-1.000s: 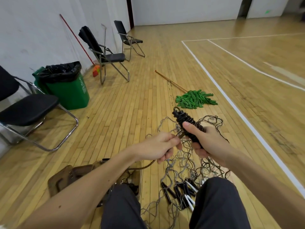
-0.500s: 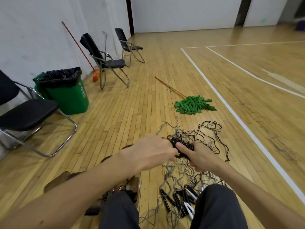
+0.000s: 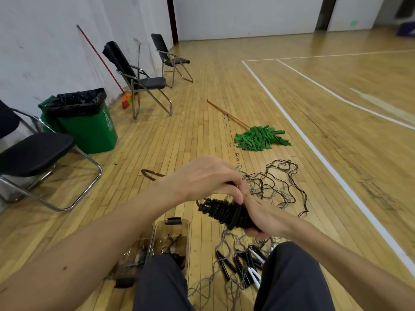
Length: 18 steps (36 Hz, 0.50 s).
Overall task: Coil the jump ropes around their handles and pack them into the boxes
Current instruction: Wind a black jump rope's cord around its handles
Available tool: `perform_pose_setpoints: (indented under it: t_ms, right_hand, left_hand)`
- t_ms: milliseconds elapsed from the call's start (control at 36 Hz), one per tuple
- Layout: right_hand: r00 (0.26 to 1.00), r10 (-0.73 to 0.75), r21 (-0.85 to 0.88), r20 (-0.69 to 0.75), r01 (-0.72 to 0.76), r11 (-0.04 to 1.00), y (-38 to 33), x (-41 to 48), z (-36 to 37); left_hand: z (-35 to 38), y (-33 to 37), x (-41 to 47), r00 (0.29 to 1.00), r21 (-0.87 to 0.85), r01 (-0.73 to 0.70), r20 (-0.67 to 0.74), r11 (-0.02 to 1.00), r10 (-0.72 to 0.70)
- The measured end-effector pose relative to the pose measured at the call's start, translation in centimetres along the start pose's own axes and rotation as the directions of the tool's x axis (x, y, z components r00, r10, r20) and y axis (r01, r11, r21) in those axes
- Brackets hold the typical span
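Note:
My right hand (image 3: pixel 263 215) grips a black coiled jump rope bundle (image 3: pixel 224 212), its rope wound round the handles, lying tilted with its tip toward the left. My left hand (image 3: pixel 206 179) reaches over the bundle from above, and its fingertips pinch the rope end at the bundle's upper side. A tangle of loose dark and grey ropes (image 3: pixel 274 182) lies on the floor just beyond my hands. Several black and white handles (image 3: pixel 244 265) lie between my knees. A clear plastic box (image 3: pixel 171 241) with rope inside stands open by my left knee.
A green mop (image 3: pixel 260 138) lies on the wood floor ahead. A green bin (image 3: pixel 87 122) with a black bag and folding chairs (image 3: pixel 143 79) stand along the left wall. A nearer chair (image 3: pixel 33 153) is at the far left. White court lines (image 3: pixel 314 151) run on the right.
The coiled bundle has dropped lower and turned to point left. My left hand has moved over its top. The clear box now shows by my knee.

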State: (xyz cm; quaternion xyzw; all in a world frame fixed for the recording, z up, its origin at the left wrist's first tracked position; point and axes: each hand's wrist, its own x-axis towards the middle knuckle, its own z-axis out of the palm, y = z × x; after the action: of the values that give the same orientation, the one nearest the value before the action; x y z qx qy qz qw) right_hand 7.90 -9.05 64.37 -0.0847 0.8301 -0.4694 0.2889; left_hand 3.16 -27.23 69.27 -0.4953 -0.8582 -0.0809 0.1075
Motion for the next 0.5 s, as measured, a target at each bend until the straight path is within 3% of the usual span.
perform_pose_setpoints:
  t_ms: [139, 222, 361, 500]
  right_hand:
    - [0.996, -0.080, 0.005, 0.032, 0.080, 0.997, 0.4, 0.0, 0.1]
    - [0.978, -0.200, -0.015, 0.061, 0.202, 0.979, 0.6, -0.1, 0.2]
    - [0.948, -0.306, -0.138, 0.086, 0.315, 0.939, -0.8, -1.2, 0.3]
    - [0.936, -0.334, -0.135, 0.113, 0.347, 0.928, -1.4, -1.6, 0.1]
  left_hand:
    - [0.0, -0.3, 0.0, 0.991, 0.002, 0.115, 0.075, 0.993, -0.115]
    - [0.0, -0.4, -0.1, 0.969, -0.015, 0.213, 0.130, 0.977, -0.210]
    - [0.5, -0.6, -0.6, 0.953, -0.282, 0.301, 0.122, 0.911, -0.277]
    - [0.5, -0.9, -1.1, 0.922, -0.550, 0.383, 0.179, 0.742, -0.343]
